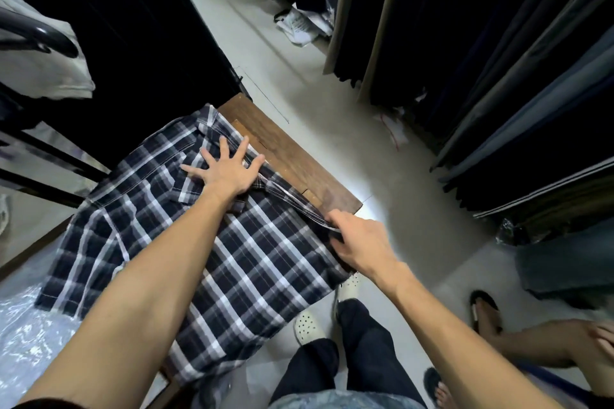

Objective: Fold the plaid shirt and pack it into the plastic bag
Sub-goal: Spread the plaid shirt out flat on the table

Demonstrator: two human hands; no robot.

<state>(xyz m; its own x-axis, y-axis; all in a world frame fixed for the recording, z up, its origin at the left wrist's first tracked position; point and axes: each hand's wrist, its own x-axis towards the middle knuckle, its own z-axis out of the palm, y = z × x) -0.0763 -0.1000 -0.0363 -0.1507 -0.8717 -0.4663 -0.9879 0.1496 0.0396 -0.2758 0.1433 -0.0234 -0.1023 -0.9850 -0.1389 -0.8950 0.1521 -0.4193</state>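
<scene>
A dark blue and white plaid shirt (pixel 139 209) lies spread over a brown wooden table (pixel 292 156), its lower part hanging off the near edge. My left hand (pixel 229 169) presses flat on the shirt near the collar, fingers spread. My right hand (pixel 362 239) pinches the shirt's right edge near the table's right corner, and the fabric strip is pulled taut between the two hands. Clear crinkled plastic bag material (pixel 23 332) lies at the lower left, beside the shirt.
Dark garments hang on a rack (pixel 498 76) along the right. A black hanger with a pale garment (pixel 40 43) sits at the upper left. Another person's legs and sandals (pixel 498 332) are at the lower right. My feet in white clogs (pixel 309 325) stand on the pale floor.
</scene>
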